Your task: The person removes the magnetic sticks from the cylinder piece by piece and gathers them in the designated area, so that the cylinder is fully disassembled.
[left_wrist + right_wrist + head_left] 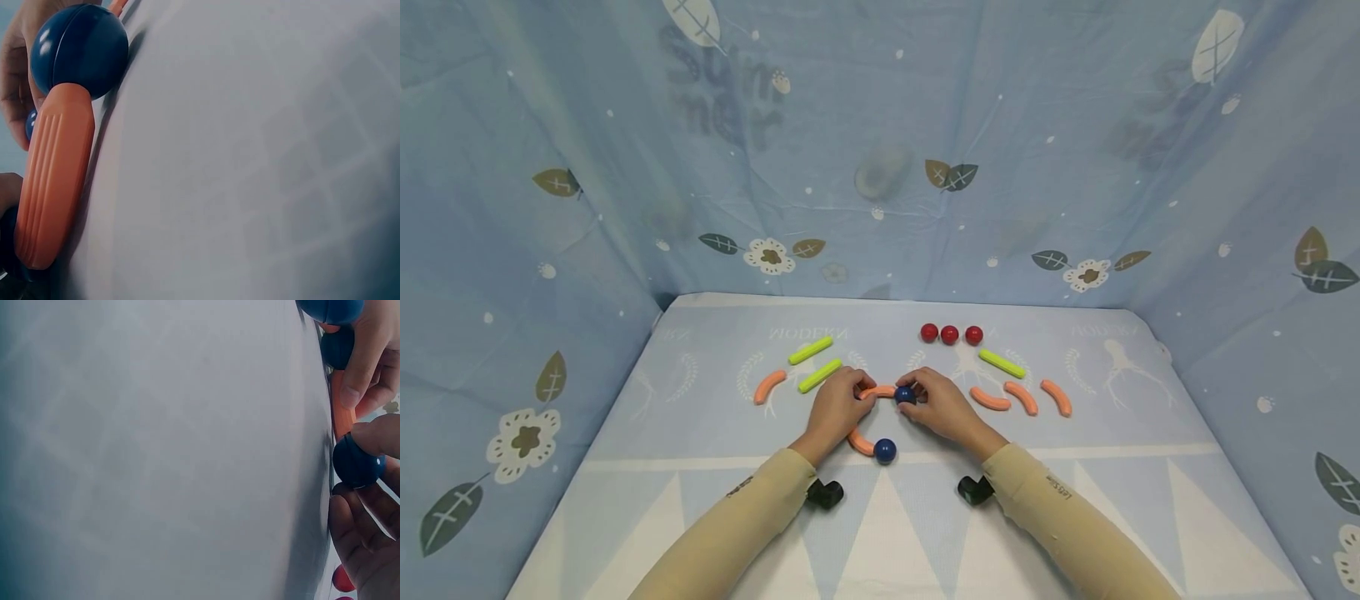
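Observation:
In the head view, my left hand (837, 407) pinches a short orange curved rod (883, 391) between thumb and fingers. A dark blue ball (905, 395) sits at the rod's right end, with the thumb and fingers of my right hand (946, 406) around it. Below my left hand, a second orange curved rod (861, 442) leads to another blue ball (885, 451) on the table. The left wrist view shows this nearer rod (56, 178) meeting its ball (79, 50). In the right wrist view, one more blue ball (337, 347) stands at the held rod's left end, partly behind my left hand.
Two lime green straight rods (810, 350) and an orange curved rod (770, 387) lie at the left. Three red balls (950, 335) sit toward the back. To the right are a green rod (1002, 363) and three orange curved rods (1021, 397). A patterned cloth (880, 150) hangs behind the table.

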The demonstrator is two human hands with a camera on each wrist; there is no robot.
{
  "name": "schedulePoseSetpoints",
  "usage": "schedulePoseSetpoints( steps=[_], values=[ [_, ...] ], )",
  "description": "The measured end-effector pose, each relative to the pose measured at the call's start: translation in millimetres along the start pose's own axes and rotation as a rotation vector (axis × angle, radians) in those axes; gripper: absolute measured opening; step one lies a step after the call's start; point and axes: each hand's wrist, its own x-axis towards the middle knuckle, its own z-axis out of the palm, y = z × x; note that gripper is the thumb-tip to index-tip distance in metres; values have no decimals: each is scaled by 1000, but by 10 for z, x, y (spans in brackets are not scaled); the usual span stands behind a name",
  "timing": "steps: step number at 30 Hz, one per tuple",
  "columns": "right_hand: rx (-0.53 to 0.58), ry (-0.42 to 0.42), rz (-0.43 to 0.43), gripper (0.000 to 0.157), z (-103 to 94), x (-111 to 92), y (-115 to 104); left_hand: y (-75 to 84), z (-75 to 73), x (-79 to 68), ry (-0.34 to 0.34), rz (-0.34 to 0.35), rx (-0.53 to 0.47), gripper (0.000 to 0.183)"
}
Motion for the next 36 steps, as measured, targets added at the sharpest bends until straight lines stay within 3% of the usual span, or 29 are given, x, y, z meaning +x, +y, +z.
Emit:
schedulePoseSetpoints(
  steps=[7, 13, 23, 36],
  values=[
    [22, 7, 25, 32, -50, 5, 5, -11, 2, -1, 3, 5, 11, 13],
    [36, 67, 74, 33, -182, 77, 70, -35, 9, -15, 3, 22, -5, 11],
    [-60, 150, 251, 36, -428, 313, 266, -30, 13, -18, -6, 24, -16, 10],
    [-96, 141, 275, 38, -480, 401, 336, -46, 14, -29, -10, 24, -38, 8]
  ],
)
